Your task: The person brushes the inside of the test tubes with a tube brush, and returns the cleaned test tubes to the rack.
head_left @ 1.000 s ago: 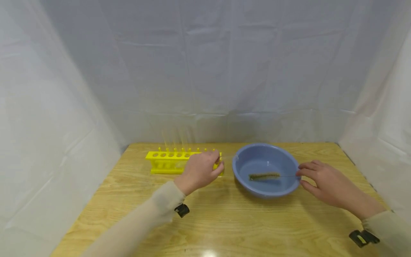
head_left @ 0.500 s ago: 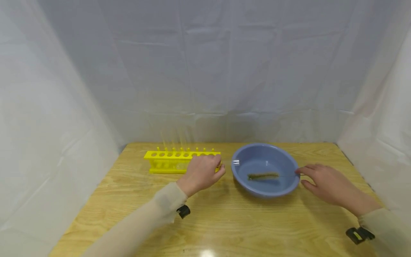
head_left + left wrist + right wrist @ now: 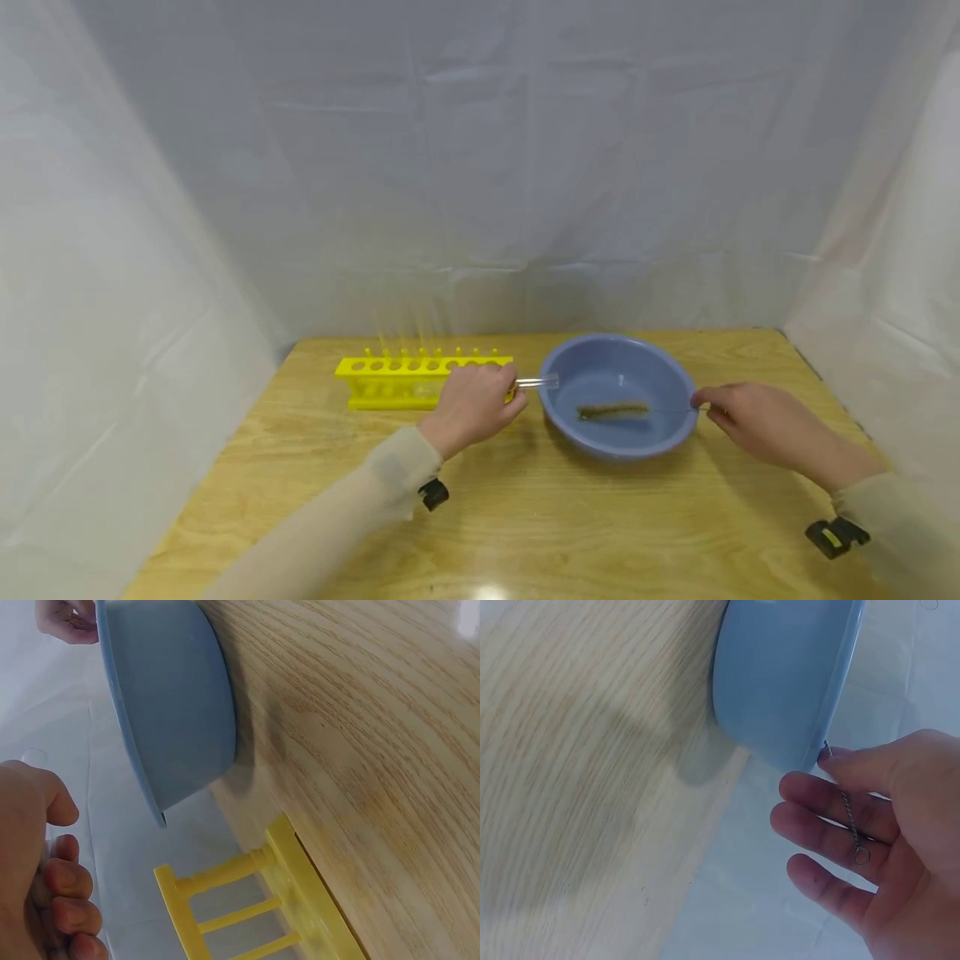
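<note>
Metal wire, the twisted handle of a bristled brush (image 3: 611, 411), is pinched between thumb and forefinger of the right hand (image 3: 765, 425), just outside the rim of the blue basin (image 3: 617, 454); the other fingers are loosely bent. By the curled fingers of the left hand (image 3: 474, 408), a clear tube (image 3: 534, 382) is grasped nearly level, its free end overlapping the basin's left rim in the head view; whether the rim is touched cannot be told. Over the basin's inside the bristles are held, pointed toward the tube but apart from it. Since a second ago, the tube, then smeared and barely made out, has been brought into plain sight, and the right fingers have been drawn closer together. By this, it may be judged, tube and brush are both secured and roughly faced toward each other, with no contact made. Behind the left hand, the yellow rack (image 3: 395, 403) is partly hidden, faint upright tubes (image 3: 428, 325) being seen above it. All is set on a wooden table (image 3: 570, 533), backed by pale sheeting (image 3: 480, 167).
</note>
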The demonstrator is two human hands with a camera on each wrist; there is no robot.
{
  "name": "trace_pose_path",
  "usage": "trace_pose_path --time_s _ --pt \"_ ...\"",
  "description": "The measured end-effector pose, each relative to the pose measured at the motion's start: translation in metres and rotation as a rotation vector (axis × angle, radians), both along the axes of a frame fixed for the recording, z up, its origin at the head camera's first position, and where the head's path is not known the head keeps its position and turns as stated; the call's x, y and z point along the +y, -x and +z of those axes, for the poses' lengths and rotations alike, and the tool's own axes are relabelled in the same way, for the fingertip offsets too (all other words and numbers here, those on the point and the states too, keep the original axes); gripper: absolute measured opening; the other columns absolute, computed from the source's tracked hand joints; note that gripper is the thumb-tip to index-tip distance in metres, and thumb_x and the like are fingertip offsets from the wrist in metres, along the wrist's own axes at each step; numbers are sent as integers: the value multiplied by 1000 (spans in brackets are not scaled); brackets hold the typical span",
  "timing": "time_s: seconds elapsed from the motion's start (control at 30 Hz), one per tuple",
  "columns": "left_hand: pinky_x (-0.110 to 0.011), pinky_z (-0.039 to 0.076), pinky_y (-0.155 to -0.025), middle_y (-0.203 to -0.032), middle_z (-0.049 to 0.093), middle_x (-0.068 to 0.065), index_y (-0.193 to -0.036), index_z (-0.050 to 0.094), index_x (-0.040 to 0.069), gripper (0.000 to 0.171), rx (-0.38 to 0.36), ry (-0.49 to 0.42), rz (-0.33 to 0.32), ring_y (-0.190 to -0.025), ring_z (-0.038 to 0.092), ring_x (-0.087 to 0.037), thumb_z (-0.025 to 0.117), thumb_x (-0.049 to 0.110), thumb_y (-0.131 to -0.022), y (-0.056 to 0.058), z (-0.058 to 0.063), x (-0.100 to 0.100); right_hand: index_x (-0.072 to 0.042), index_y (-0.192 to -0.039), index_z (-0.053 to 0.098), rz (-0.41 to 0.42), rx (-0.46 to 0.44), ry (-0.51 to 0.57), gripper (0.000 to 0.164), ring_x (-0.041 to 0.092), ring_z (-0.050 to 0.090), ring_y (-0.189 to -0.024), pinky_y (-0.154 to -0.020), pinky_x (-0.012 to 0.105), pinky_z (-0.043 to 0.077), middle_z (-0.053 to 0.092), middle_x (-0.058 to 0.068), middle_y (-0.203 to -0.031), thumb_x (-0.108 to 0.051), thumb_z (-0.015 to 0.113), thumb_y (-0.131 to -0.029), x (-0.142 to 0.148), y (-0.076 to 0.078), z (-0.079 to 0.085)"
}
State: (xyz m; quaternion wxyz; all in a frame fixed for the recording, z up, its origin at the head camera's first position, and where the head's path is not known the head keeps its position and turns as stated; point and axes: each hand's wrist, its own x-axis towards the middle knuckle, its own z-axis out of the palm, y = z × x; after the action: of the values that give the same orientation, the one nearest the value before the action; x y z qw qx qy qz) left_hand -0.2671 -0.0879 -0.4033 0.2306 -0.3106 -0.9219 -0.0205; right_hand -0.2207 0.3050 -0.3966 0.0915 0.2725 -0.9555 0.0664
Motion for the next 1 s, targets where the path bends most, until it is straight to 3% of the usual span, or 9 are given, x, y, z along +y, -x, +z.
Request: trace_pose_path --time_s 0.13,0.23,0.67,1.0 --pt "-22 20 -35 -53 42 8 -73 53 19 25 0 -2 13 -41 30 -6 63 31 -92 1 -2 -2 -14 -102 76 8 5 7 14 14 70 -77 -62 33 55 76 -1 -92 -7 67 -93 -2 1 3" --pt "-23 21 -36 -54 43 7 -72 53 19 25 19 -4 20 -41 32 -8 63 31 -92 2 -2 -3 -12 -101 75 10 9 23 12 21 71 -83 -67 38 57 75 1 -93 -7 67 -94 -4 3 5" --pt "-22 20 -35 -53 44 7 -70 52 20 27 10 -2 12 -41 30 -7 61 31 -93 4 -6 -6 -6 -101 74 -7 32 -9 11 20 67 -79 -68 41 57 70 4 -92 -9 67 -93 -6 1 13" --pt "-23 19 -36 -51 35 7 -65 45 19 34 17 -16 -13 -42 28 -8 64 29 -91 4 -8 -4 -12 -102 76 -45 49 -64 13 19 67 -75 -59 37 53 71 2 -91 -14 69 -92 -11 -3 23"
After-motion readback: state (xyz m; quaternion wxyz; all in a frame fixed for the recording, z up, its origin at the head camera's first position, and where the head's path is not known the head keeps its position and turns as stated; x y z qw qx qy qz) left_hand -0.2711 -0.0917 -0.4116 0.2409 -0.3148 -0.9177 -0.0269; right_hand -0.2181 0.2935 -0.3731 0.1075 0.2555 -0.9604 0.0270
